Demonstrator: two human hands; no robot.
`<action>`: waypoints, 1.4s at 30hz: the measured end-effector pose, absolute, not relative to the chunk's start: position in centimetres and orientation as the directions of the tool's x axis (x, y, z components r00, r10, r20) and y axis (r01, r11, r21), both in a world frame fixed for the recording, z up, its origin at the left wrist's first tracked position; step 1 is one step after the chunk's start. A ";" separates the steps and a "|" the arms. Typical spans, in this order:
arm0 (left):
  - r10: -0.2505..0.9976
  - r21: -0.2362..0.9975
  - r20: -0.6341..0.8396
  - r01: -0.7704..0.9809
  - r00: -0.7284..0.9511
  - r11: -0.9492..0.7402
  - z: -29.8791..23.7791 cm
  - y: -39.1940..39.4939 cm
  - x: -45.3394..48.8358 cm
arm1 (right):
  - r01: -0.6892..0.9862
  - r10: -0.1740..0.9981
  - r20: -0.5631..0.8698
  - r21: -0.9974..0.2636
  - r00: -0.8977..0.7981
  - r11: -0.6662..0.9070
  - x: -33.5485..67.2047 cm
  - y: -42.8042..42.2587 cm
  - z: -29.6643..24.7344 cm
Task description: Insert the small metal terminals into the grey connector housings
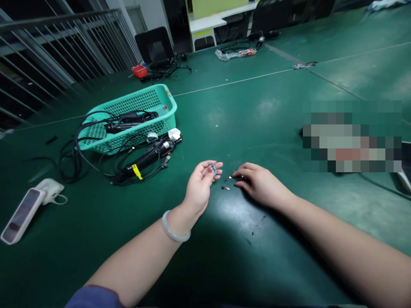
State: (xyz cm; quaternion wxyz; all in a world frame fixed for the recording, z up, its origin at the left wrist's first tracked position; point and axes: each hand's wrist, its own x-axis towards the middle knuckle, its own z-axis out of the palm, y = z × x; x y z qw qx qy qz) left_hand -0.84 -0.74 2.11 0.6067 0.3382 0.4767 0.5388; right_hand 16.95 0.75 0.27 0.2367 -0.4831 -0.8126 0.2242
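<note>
My left hand is closed, its thumb pressing a small grey-blue piece against the fingers. The piece looks like a little electronic part, but its exact kind is too small to make out. To its right, my right hand is low over the green table, thumb and forefinger bent and a little apart. Tiny dark and metallic parts lie on the tabletop just left of those fingertips. Some dark bits show between thumb and forefinger, partly hidden by the hand.
A turquoise plastic basket with black corded tools stands at left. Beside it lies a black corded tool with a yellow tag. A white device is further left. Cables, a red box and a plastic bag are at the back.
</note>
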 end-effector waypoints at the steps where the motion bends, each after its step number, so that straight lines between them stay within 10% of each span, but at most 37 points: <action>1: 0.975 0.922 -0.223 -0.328 -0.017 0.205 1.9 -0.6 -0.9 | 0.689 0.889 0.166 -0.577 -0.428 0.439 16.8 0.7 0.2; 15: 0.966 0.914 -0.258 -0.319 0.023 0.252 0.9 0.1 -1.3 | 0.661 0.790 0.195 -0.455 -0.581 0.598 14.0 -0.8 0.4; 25: 0.959 0.937 -0.225 -0.229 0.175 0.262 0.8 -0.2 -1.3 | 0.327 0.981 0.059 -0.938 -0.187 0.119 15.7 -0.2 2.0; 42: 0.933 0.917 -0.259 -0.241 0.251 0.319 0.9 -0.7 -1.4 | 0.541 0.863 0.424 -0.674 -0.275 0.503 15.4 -1.1 1.8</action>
